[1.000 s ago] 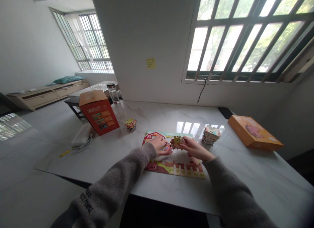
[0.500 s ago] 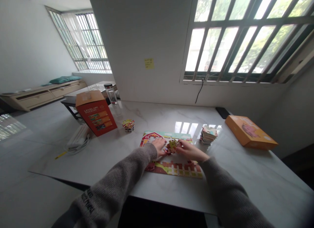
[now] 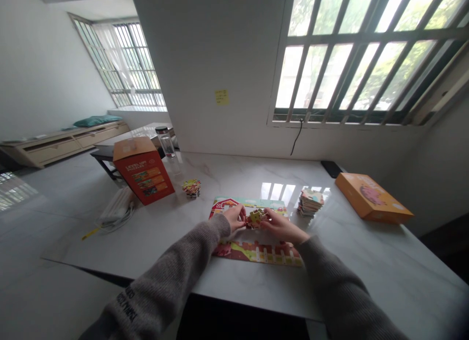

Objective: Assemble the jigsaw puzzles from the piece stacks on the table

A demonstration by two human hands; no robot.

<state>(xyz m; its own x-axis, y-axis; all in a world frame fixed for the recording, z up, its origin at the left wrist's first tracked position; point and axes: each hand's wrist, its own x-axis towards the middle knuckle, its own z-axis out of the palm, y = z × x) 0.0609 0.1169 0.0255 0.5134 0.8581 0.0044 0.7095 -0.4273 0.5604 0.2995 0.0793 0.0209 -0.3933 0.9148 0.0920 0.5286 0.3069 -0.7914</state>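
One white, grey-veined tabletop (image 3: pixel 227 284) stretches between the colourful, part-built cardboard jigsaw (image 3: pixel 252 253) and the near edge at six o'clock. The bare right hand (image 3: pixel 280 225) reaches in from four o'clock, fingers pinching yellow-and-brown cardboard pieces (image 3: pixel 256 216) over the jigsaw's middle. The bare left hand (image 3: pixel 234 219) arches at nine o'clock, fingertips beside the pieces; I cannot tell whether they grip.

Your left sleeve (image 3: pixel 179 262) is grey-brown with black lettering. The held puzzle pieces (image 3: pixel 255 216) present yellow-green and brown to you. On your jigsaw puzzle (image 3: pixel 264 252), identify the red barn (image 3: pixel 220 203) with white markings, the pale teal upper band, and the white fence pattern over brown and green. Your tabletop (image 3: pixel 164 227) is white with grey marbling; the carton (image 3: pixel 146 179) is red-orange, the flat box (image 3: pixel 373 198) orange with a pink print.
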